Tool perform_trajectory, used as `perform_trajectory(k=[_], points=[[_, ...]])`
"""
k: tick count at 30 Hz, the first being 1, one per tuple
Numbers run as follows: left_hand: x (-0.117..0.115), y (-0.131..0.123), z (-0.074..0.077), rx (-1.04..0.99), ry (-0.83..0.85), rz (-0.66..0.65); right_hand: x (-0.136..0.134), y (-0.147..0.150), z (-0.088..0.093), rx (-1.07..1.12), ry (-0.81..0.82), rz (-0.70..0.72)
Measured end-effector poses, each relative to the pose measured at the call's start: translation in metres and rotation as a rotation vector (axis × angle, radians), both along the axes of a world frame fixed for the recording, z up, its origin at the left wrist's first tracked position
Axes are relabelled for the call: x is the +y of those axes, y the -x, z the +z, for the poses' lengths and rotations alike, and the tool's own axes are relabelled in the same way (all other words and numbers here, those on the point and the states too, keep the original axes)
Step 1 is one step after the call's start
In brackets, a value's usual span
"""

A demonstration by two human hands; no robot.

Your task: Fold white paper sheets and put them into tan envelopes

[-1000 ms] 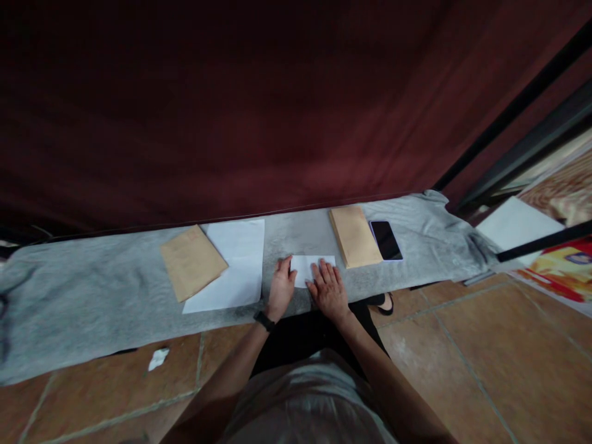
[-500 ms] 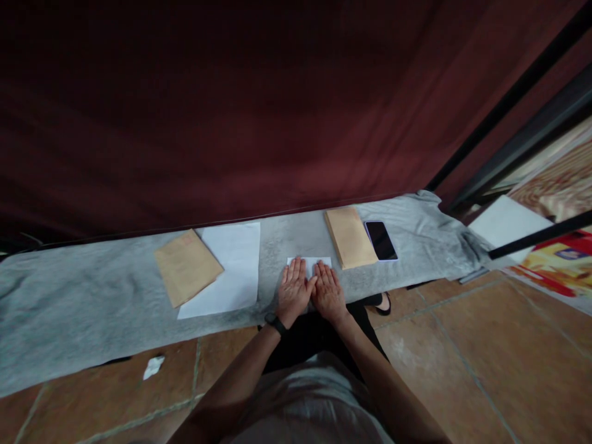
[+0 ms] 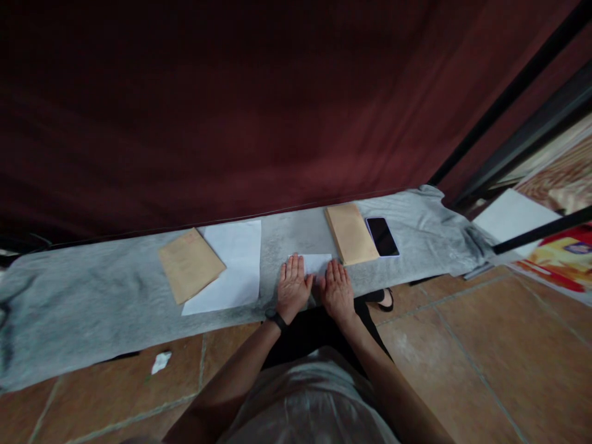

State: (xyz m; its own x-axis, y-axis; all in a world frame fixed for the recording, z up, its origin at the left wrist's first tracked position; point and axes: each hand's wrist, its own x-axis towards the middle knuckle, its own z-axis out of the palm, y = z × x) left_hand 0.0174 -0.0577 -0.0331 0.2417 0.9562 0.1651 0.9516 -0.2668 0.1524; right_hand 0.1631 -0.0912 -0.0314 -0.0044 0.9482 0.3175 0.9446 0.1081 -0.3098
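A small folded white paper (image 3: pixel 317 263) lies in front of me on the grey cloth (image 3: pixel 287 231). My left hand (image 3: pixel 293 287) rests flat on its left part, fingers stretched out. On the paper's right edge lies my right hand (image 3: pixel 337 291), also flat with fingers extended. Between the two hands the middle of the paper shows; its ends are partly hidden under them. Just right of my right hand is a stack of brown envelopes (image 3: pixel 352 234), with a phone (image 3: pixel 383 237) beside it, dark screen up.
To the left, brown envelopes (image 3: pixel 191 265) overlap white paper sheets (image 3: pixel 240 265). A dark red curtain (image 3: pixel 277 123) hangs behind the narrow cloth-covered surface. Black metal bars (image 3: pixel 509 102) stand at the right. A crumpled white scrap (image 3: pixel 161 362) is on the tiled floor (image 3: pixel 439 357).
My hands have slid apart, the right one moving rightward, so more of the folded paper's middle shows. The view has shifted slightly.
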Motion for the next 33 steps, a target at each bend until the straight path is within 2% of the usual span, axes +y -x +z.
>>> perform_trajectory(k=[5,12,19,25,33], points=[[0.000,0.003,-0.003,0.017,0.023,-0.018,0.017,0.017,0.005,0.020,0.019,0.149],[-0.001,0.001,0.000,-0.019,0.004,-0.014,0.023,0.011,-0.010,0.010,-0.034,0.065],[-0.008,0.009,0.002,-0.031,-0.003,0.022,0.023,0.007,-0.014,-0.011,-0.069,0.042],[-0.024,0.026,0.008,0.053,0.041,-0.042,0.023,0.007,-0.016,-0.043,-0.074,0.037],[-0.059,0.041,0.011,0.091,0.044,-0.097,0.024,0.008,-0.016,-0.042,-0.062,0.023]])
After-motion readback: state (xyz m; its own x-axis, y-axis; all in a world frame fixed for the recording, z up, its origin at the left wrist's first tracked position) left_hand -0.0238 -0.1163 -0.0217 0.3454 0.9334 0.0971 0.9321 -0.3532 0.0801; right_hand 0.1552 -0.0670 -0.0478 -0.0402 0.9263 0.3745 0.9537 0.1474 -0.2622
